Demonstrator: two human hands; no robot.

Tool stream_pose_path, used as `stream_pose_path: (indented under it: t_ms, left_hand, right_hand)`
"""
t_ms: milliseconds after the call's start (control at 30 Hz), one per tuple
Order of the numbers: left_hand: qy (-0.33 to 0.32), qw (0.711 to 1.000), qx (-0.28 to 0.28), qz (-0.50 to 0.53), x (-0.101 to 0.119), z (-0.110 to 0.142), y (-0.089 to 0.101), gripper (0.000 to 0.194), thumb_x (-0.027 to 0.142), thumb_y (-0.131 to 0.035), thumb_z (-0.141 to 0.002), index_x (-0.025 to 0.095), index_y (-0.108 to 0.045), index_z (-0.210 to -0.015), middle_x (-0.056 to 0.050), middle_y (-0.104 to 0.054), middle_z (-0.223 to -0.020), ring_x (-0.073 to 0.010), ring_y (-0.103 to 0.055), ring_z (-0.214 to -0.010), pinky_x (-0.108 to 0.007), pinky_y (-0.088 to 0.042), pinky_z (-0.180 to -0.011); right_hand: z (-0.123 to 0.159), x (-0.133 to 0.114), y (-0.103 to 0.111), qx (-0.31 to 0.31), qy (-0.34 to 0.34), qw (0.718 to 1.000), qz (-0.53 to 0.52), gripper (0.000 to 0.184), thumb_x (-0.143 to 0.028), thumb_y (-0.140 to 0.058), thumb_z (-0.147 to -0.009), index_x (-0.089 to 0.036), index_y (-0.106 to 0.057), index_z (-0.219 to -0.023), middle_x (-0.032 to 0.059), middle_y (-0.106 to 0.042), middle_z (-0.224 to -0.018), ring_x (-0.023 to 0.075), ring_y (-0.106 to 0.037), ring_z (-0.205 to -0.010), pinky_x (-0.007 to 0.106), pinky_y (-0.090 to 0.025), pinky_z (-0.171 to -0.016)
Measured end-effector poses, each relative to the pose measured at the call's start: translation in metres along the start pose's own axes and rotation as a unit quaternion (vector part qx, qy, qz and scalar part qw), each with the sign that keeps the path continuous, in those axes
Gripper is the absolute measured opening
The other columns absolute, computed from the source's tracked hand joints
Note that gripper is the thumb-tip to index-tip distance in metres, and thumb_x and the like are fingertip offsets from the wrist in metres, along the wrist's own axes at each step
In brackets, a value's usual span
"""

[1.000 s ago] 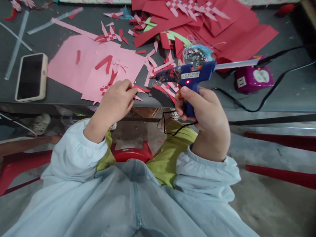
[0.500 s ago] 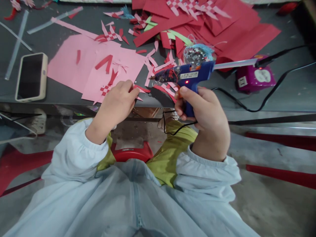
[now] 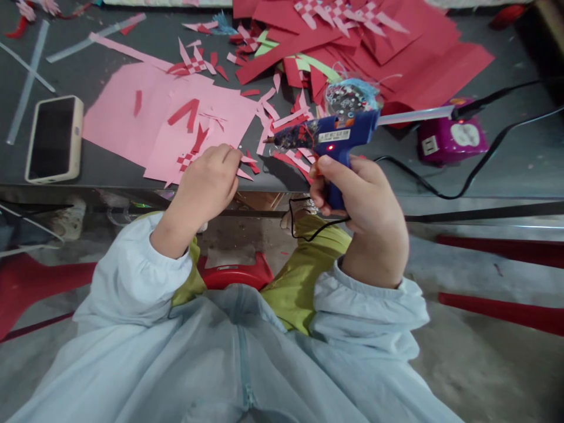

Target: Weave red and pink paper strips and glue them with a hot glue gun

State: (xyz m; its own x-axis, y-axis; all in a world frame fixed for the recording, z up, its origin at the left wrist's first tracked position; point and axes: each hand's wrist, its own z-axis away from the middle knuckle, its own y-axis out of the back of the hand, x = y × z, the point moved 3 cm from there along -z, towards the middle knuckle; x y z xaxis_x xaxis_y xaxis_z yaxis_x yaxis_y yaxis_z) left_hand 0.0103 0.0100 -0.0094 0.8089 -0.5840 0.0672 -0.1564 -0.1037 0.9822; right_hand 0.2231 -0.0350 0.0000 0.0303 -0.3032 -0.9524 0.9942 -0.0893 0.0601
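My right hand [image 3: 359, 185] is wrapped around the handle of a blue hot glue gun [image 3: 337, 135], whose red light is lit. The nozzle points left, over paper scraps, and a glue stick [image 3: 414, 116] sticks out of the back. My left hand [image 3: 211, 179] is closed at the table's near edge, fingertips together and pointing down. What they pinch, if anything, is hidden. Red and pink paper strips [image 3: 249, 163] show beside those fingertips. Partly covered by this hand, a red-and-pink checked woven paper piece [image 3: 184, 162] lies on pink paper sheets [image 3: 118, 123].
A phone [image 3: 54, 138] lies at the left, near clear glue sticks [image 3: 29, 82]. Red paper sheets [image 3: 432, 70] are piled at the back, with a dish of small beads or eyes [image 3: 348, 98] in front. A purple box [image 3: 453, 140] and black cords [image 3: 473, 176] are at the right.
The whole view has shifted slightly. The red and pink strips by my left fingertips have turned a little. My right hand still holds the glue gun in nearly the same place.
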Motion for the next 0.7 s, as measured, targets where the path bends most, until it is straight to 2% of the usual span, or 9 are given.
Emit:
stream_pose_path:
  t_ms: [400,567,700]
  left_hand:
    - [-0.008,1.0,-0.022,-0.004,-0.0002,0.0008,0.0004,0.031,0.013,-0.045,-0.096,0.017,-0.068,-0.117,-0.013,-0.063,-0.107,-0.0261,-0.06,-0.098,-0.036,-0.049,-0.073]
    - [-0.005,0.999,-0.033,-0.009,0.0018,0.0015,0.0018,0.034,0.014,-0.043,-0.098,0.02,-0.067,-0.121,-0.012,-0.062,-0.107,-0.0258,-0.06,-0.097,-0.036,-0.049,-0.074]
    - [0.006,0.998,-0.035,0.043,-0.0015,0.0018,0.0029,0.034,0.011,-0.045,-0.095,0.017,-0.063,-0.123,-0.013,-0.063,-0.111,-0.0275,-0.061,-0.102,-0.038,-0.051,-0.08]
  right_hand:
    - [-0.0042,0.0059,0.0003,-0.014,0.011,1.0,0.01,0.03,-0.047,-0.068,-0.085,-0.02,-0.056,-0.076,-0.0045,-0.053,-0.051,0.0072,-0.047,-0.039,0.019,-0.034,-0.035]
    - [-0.0062,0.0072,0.0017,-0.011,0.017,1.0,0.009,0.029,-0.045,-0.068,-0.086,-0.02,-0.057,-0.076,-0.0045,-0.054,-0.051,0.0069,-0.047,-0.038,0.019,-0.034,-0.035]
    - [-0.0065,0.0055,0.0018,-0.002,0.04,0.999,0.023,0.032,-0.05,-0.068,-0.085,-0.021,-0.057,-0.076,-0.0052,-0.054,-0.049,0.0062,-0.045,-0.036,0.019,-0.031,-0.034]
